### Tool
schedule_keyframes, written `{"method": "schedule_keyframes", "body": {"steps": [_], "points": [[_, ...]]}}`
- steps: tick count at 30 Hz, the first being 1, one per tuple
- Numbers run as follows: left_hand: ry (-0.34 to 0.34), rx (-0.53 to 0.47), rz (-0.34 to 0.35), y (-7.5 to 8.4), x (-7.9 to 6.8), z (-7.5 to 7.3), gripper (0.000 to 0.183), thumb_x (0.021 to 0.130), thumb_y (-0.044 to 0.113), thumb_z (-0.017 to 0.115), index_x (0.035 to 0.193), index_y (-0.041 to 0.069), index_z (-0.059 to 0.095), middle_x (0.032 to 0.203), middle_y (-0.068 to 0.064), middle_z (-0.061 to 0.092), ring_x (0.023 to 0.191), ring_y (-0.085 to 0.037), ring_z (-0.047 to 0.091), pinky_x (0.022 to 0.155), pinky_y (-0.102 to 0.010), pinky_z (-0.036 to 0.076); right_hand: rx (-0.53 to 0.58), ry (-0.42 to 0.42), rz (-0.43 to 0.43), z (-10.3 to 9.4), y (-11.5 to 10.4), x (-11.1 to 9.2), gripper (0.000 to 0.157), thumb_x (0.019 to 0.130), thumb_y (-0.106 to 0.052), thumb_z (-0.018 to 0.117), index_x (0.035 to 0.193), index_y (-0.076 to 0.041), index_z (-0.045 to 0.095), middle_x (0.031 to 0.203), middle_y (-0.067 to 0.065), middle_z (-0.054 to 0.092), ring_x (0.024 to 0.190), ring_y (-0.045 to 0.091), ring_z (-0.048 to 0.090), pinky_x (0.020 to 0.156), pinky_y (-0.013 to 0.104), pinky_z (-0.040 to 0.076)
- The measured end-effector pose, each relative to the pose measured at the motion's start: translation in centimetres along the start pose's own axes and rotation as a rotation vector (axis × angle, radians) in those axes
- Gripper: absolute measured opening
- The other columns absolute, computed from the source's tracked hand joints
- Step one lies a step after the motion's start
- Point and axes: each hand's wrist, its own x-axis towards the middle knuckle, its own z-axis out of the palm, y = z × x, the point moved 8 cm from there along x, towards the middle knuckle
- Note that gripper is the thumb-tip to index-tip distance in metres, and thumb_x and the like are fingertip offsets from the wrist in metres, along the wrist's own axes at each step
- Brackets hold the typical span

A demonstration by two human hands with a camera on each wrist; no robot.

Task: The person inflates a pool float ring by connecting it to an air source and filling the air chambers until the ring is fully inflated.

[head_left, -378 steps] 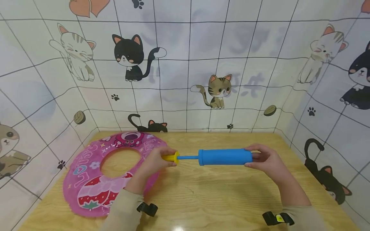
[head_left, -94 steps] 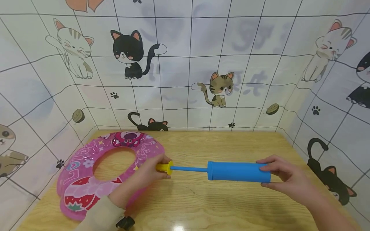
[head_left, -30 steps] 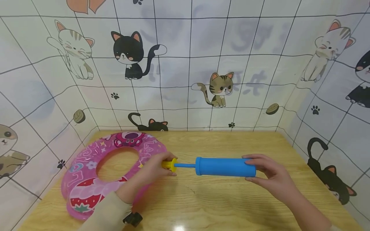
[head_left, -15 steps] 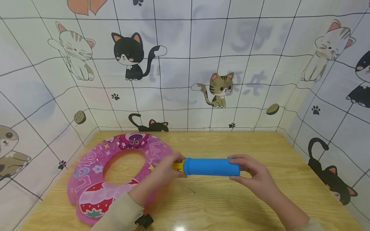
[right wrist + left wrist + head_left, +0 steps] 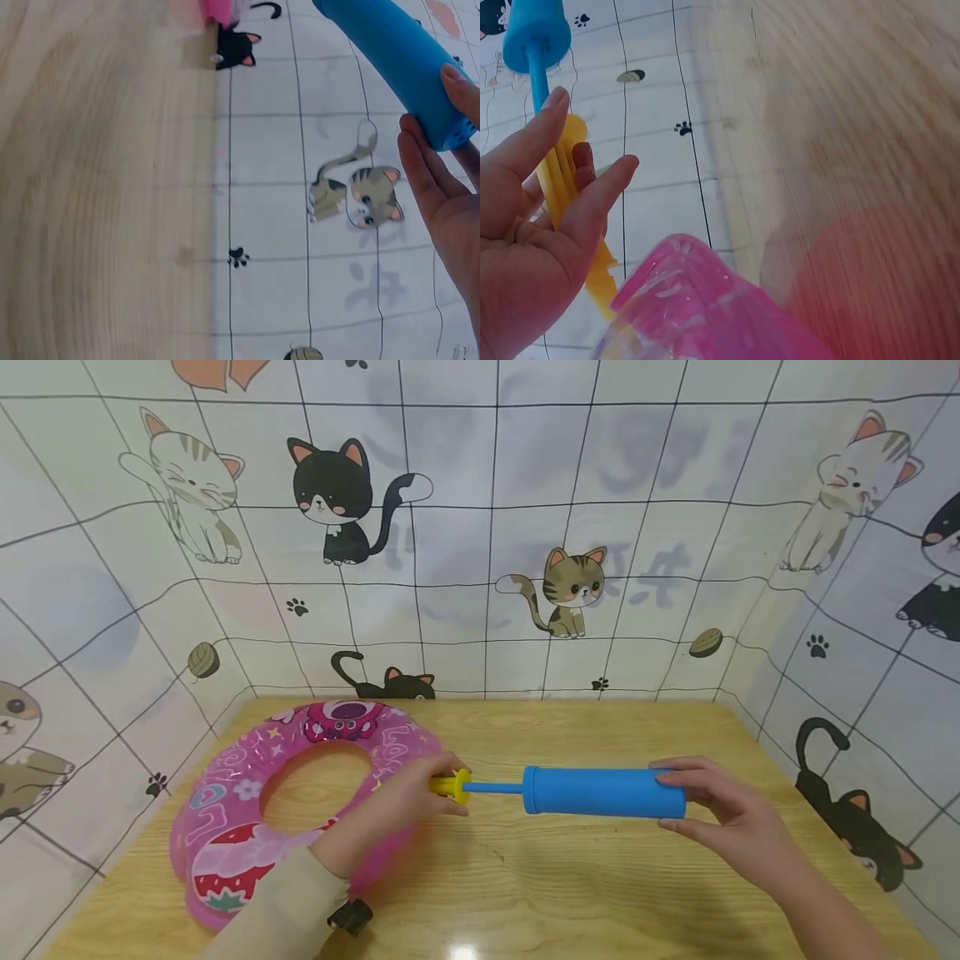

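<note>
A blue hand air pump (image 5: 600, 792) is held level above the table, its thin blue rod (image 5: 495, 788) partly drawn out of the barrel. My left hand (image 5: 397, 802) grips the yellow handle (image 5: 450, 786) at the rod's end. In the left wrist view, the lower end of that yellow piece reaches a clear part of the pink swim ring (image 5: 682, 277), where its tip is hidden. My right hand (image 5: 727, 806) holds the far end of the barrel between thumb and fingers. Part of the ring lies behind my left forearm.
A wood-grain table (image 5: 570, 885) lies beneath everything, bordered by a white wall covering (image 5: 450, 552) with cat prints at the back and sides. A dark strap (image 5: 350, 917) sits at my left sleeve.
Half a second ago the barrel stood against the yellow handle. Now my right hand has drawn it rightward, exposing the rod, while my left hand and the ring have shifted slightly left.
</note>
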Motion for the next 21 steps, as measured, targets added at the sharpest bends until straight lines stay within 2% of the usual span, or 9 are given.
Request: {"method": "schedule_keyframes", "body": {"steps": [5, 9, 12, 16, 21], "points": [[-0.005, 0.020, -0.013, -1.2, -0.6, -1.2, 0.034, 0.080, 0.011, 0.081, 0.109, 0.009, 0.064, 0.093, 0.002, 0.062, 0.085, -0.018, 0.057, 0.080, -0.033, 0.053, 0.049, 0.018, -0.013, -2.2, -0.2, -0.9, 0.061, 0.067, 0.030, 0.070, 0.123, 0.011, 0.057, 0.132, 0.006, 0.053, 0.118, 0.011, 0.054, 0.088, 0.019, 0.050], [-0.020, 0.073, -0.004, -1.7, -1.0, -1.5, 0.032, 0.080, 0.013, 0.081, 0.108, 0.008, 0.066, 0.091, 0.005, 0.061, 0.083, -0.016, 0.056, 0.080, -0.031, 0.052, 0.081, 0.022, -0.034, -2.9, -0.6, -1.3, 0.061, 0.066, 0.029, 0.071, 0.122, 0.012, 0.056, 0.131, 0.009, 0.053, 0.118, 0.012, 0.054, 0.089, 0.018, 0.049], [-0.030, 0.095, 0.044, -1.2, -1.3, -1.2, 0.029, 0.081, 0.014, 0.080, 0.106, 0.007, 0.067, 0.088, 0.005, 0.060, 0.082, -0.015, 0.054, 0.078, -0.029, 0.052, 0.082, 0.008, -0.033, -2.3, -0.9, -1.1, 0.060, 0.067, 0.028, 0.071, 0.122, 0.011, 0.057, 0.131, 0.007, 0.054, 0.118, 0.011, 0.054, 0.090, 0.019, 0.049], [-0.046, 0.074, 0.087, -0.5, -1.2, -0.4, 0.026, 0.082, 0.014, 0.080, 0.103, 0.006, 0.067, 0.086, 0.005, 0.058, 0.081, -0.016, 0.053, 0.075, -0.028, 0.050, 0.067, 0.002, -0.030, -1.0, -1.0, -0.3, 0.060, 0.066, 0.029, 0.071, 0.122, 0.009, 0.059, 0.130, 0.006, 0.056, 0.119, 0.011, 0.054, 0.090, 0.020, 0.049], [-0.047, 0.078, 0.060, -0.2, -0.8, 0.3, 0.025, 0.083, 0.014, 0.079, 0.103, 0.007, 0.066, 0.085, 0.004, 0.058, 0.080, -0.016, 0.053, 0.074, -0.028, 0.051, 0.028, 0.018, -0.008, 0.7, -0.6, 0.5, 0.058, 0.067, 0.024, 0.074, 0.121, 0.006, 0.061, 0.128, 0.008, 0.058, 0.117, 0.011, 0.055, 0.088, 0.021, 0.051]]}}
